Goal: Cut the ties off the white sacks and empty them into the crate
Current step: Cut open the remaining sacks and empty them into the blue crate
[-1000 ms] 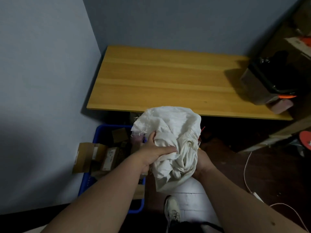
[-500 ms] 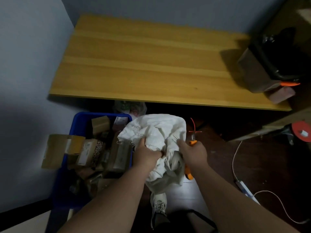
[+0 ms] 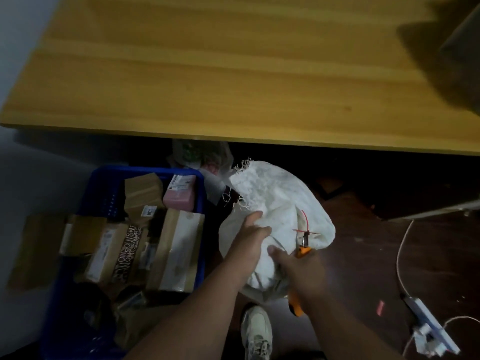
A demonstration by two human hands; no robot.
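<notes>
A crumpled white sack (image 3: pixel 280 203) hangs in front of me, just right of the blue crate (image 3: pixel 200 188). My left hand (image 3: pixel 249 240) grips its cloth from the left. My right hand (image 3: pixel 298 268) holds the sack's lower part together with orange-handled cutters (image 3: pixel 302 252), whose jaws carry a red tie (image 3: pixel 305 224). The crate on the floor holds several cardboard boxes and a pink parcel (image 3: pixel 180 193).
A wooden table (image 3: pixel 233 74) spans the top, its front edge just above the sack. A clear plastic bag (image 3: pixel 202 157) lies under it. A white cable and power strip (image 3: pixel 426 326) lie on the dark floor at right. My shoe (image 3: pixel 255 331) is below the sack.
The view has tilted down and closer to the crate. The sack has dropped lower and to the right of the crate, and the cutters with the red tie now show above my right hand.
</notes>
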